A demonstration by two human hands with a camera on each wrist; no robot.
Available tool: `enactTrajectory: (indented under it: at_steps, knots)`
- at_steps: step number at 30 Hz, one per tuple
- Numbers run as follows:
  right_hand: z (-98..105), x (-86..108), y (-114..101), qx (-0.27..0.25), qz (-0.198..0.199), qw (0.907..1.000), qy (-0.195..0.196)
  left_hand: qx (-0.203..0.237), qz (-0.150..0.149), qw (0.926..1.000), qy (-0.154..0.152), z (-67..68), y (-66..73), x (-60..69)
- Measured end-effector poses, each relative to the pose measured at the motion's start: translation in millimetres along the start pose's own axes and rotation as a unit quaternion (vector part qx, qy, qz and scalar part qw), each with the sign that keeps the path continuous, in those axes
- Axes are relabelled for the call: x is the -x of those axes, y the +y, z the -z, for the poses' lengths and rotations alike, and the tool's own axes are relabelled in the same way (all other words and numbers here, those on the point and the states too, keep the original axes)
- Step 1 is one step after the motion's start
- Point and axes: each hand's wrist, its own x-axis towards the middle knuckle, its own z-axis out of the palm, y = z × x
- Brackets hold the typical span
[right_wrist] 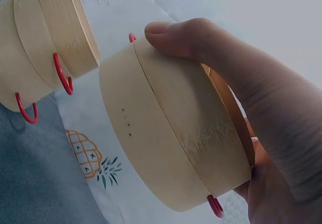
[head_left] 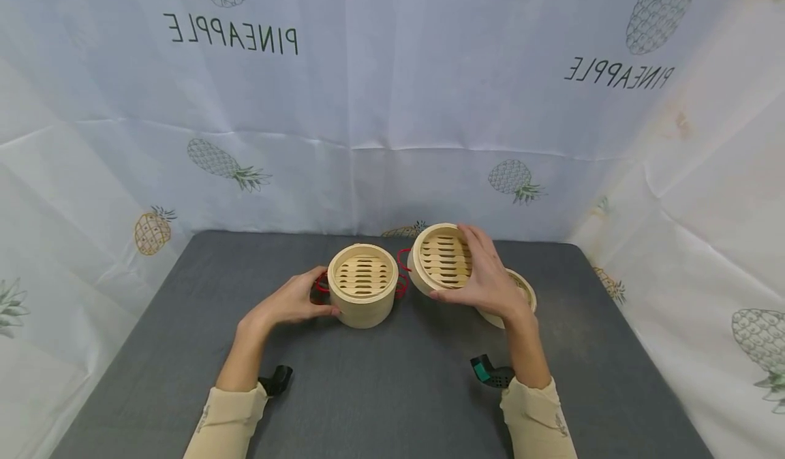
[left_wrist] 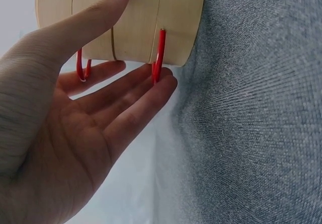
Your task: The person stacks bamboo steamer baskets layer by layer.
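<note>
Two stacked bamboo steamer baskets (head_left: pixel 363 286) with red handles stand on the dark table. My left hand (head_left: pixel 300 299) holds the stack at its left side; in the left wrist view the thumb lies on the bamboo wall (left_wrist: pixel 136 27) and the fingers are by the red handles (left_wrist: pixel 160 53). My right hand (head_left: pixel 490 278) grips another bamboo basket (head_left: pixel 441 258), tilted and raised just right of the stack. The right wrist view shows the thumb across the wall of this basket (right_wrist: pixel 166 128), with the stack (right_wrist: pixel 45 38) beyond it.
Behind my right wrist, another round bamboo piece (head_left: pixel 525 289) sits on the grey tabletop (head_left: pixel 380 391), partly hidden. A white curtain (head_left: pixel 392 77) with pineapple prints stands behind the table's back edge and along both sides.
</note>
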Motion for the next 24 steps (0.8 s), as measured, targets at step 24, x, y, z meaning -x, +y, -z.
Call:
enactTrajectory:
  at_steps: [24]
  knots:
    - [-11.3,-23.1,-34.3,0.006,0.029,0.999,-0.034,-0.007,-0.011,0.9999,0.005,-1.5,1.2,1.3]
